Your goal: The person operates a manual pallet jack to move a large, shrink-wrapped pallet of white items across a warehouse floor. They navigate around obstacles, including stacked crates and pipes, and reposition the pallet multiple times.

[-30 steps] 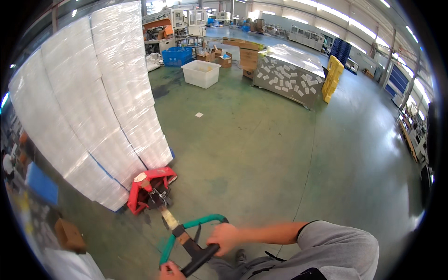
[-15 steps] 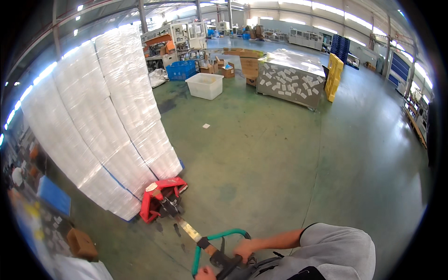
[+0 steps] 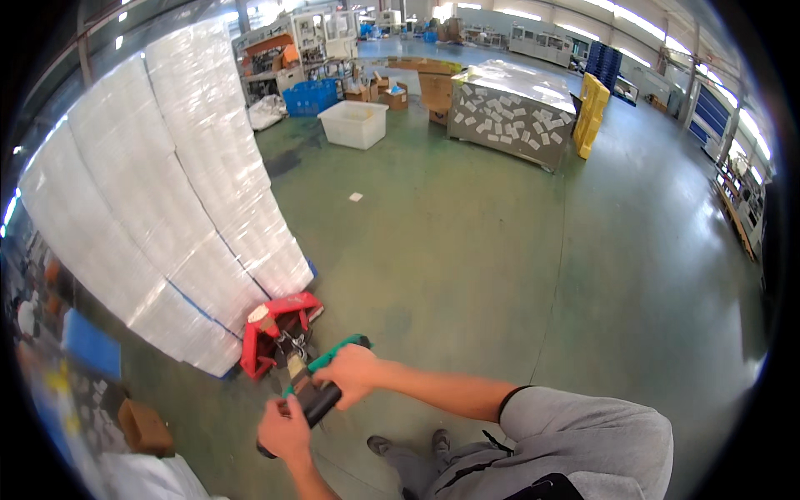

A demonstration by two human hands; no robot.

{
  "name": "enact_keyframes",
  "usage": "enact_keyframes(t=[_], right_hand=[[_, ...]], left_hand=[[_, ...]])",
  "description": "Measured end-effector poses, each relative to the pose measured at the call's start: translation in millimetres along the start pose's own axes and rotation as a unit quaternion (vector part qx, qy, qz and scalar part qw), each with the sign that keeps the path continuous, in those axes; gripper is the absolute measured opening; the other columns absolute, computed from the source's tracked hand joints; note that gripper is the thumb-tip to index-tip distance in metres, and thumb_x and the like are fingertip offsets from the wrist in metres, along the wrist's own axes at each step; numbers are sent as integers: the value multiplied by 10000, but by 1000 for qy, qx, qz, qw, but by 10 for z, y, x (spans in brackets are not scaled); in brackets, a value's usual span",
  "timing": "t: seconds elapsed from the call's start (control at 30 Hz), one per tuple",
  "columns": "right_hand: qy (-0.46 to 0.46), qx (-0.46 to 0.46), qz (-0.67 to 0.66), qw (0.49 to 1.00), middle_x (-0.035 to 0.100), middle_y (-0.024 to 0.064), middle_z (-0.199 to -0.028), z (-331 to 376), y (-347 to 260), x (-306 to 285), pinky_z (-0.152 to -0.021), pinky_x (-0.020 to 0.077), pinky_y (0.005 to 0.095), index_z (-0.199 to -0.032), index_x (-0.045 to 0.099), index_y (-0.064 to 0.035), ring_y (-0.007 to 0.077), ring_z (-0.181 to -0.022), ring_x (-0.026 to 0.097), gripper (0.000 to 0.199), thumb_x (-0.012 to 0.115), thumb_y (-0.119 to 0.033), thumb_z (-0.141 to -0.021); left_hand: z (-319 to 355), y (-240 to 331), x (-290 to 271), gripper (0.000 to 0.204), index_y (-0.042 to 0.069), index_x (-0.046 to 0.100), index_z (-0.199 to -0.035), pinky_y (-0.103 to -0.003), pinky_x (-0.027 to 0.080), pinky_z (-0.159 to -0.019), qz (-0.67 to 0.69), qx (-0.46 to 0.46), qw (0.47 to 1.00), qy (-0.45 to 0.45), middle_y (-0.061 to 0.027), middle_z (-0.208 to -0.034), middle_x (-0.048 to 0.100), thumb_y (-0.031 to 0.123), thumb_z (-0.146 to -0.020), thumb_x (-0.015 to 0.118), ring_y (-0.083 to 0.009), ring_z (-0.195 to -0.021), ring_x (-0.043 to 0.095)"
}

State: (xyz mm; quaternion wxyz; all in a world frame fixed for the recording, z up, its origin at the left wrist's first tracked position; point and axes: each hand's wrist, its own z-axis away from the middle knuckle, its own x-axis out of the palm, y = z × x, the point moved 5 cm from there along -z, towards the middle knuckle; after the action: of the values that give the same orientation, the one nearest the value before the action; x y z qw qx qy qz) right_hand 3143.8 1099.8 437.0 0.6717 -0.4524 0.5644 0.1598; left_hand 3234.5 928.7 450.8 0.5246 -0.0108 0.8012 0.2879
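A red pallet jack (image 3: pixel 253 353) stands at the near end of a tall stack wrapped in clear film (image 3: pixel 158 208), whose white contents reach far above it. Its handle (image 3: pixel 323 406) has a green loop and a black grip bar. My right hand (image 3: pixel 354 375) is closed on the bar's upper right part. Lower down and to the left, my left hand (image 3: pixel 285 428) grips the same handle near its other end. Part of the green loop and the shaft hide behind my fingers. Blue edges show under the stack's base.
Ahead on the green floor stand a white tub (image 3: pixel 353 127), a blue crate (image 3: pixel 311 98) and a grey metal box with pale labels (image 3: pixel 510 121). A yellow pallet (image 3: pixel 590 117) leans beside that box. At the left are a brown carton (image 3: pixel 145 427) and a blue panel (image 3: pixel 92 343).
The handle has swung up and away from my body toward the jack, with both hands moving forward and left on it. My feet now show below. The whole view has shifted slightly.
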Motion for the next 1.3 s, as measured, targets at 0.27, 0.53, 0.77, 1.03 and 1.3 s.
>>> enact_keyframes(t=[0.27,0.53,0.77,1.03,1.3], right_hand=[[-34,-23,-12,999,650,48,-870,1467,-22,1341,-717,501,428,-964,638,-178,281,-859,631,390,712,-434,-679],[-263,44,-32,963,661,98,-863,1911,145,2328,-716,509,470,-961,647,-116,335,-866,642,418,728,-441,-711],[-169,12,-44,985,663,91,-785,1043,-13,1187,-642,506,469,-963,658,-174,327,-769,662,480,775,-448,-587],[3,-41,-16,999,673,68,-735,93,-107,-35,-609,510,444,-998,668,-205,304,-712,668,494,732,-434,-566],[-90,1,-6,996,633,82,-730,1040,-59,994,-578,491,457,-981,648,-194,310,-698,646,449,733,-462,-631]], left_hand=[[1362,-18,376,523,72,734,-901,-519,514,-721,-77,-69,949,-297,-213,-803,692,516,-926,459,-412,-794,670],[2398,-576,1197,747,-9,741,-893,-517,516,-801,-89,-76,901,-418,-247,-890,698,613,-938,330,-430,-887,674],[1418,-521,390,495,106,689,-1074,-498,512,-792,-50,-50,949,-307,-205,-963,698,537,-913,506,-395,-921,664],[88,-609,-31,370,46,684,-862,-416,493,-668,91,-76,992,-47,-119,-766,685,409,-886,617,-289,-716,660],[988,-509,76,485,94,707,-1034,-487,511,-774,-90,-106,969,-203,-189,-930,704,520,-926,501,-388,-884,663]])
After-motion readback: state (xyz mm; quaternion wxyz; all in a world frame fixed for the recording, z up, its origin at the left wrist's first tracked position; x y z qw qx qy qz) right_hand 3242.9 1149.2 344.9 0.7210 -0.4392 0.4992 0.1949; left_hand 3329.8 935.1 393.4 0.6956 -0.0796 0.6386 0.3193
